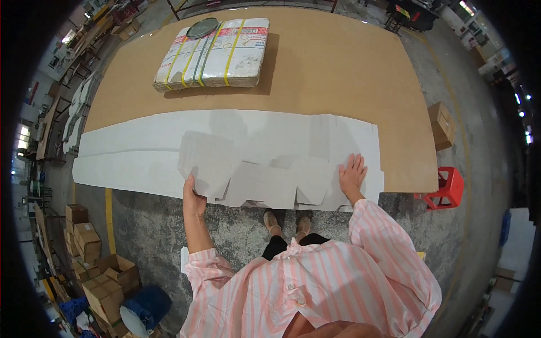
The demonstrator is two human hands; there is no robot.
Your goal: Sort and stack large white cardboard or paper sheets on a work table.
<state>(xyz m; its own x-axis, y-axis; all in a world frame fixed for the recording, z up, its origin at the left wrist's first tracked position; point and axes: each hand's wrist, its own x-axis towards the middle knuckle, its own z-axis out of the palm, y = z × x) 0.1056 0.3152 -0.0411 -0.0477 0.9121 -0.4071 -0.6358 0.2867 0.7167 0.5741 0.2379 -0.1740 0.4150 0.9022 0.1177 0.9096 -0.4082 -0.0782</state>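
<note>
Through the head view I have the person's two bare hands well apart on the near side of a large brown table. The left hand is at the lower left edge of a grey cardboard blank, fingers bent and partly hidden by the hand itself, so I cannot tell whether they are clamped on the board or merely resting against it. The right hand lies flat, palm down with fingers spread, just beside the blank's right end, pressing no object between its fingers. The blank has notches and flaps cut along its near side, and it lies on a long white sheet that stretches along the table's near edge. Farther back, left of centre, I see a strapped bundle, wrapped in white and bound with yellow and green bands, with a round dark green dish on top. To the right, a red plastic stool stands on the floor by the table's corner, and a brown carton sits beside the table's right edge. At lower left I see piled cardboard boxes on the concrete floor, near a blue drum.
</note>
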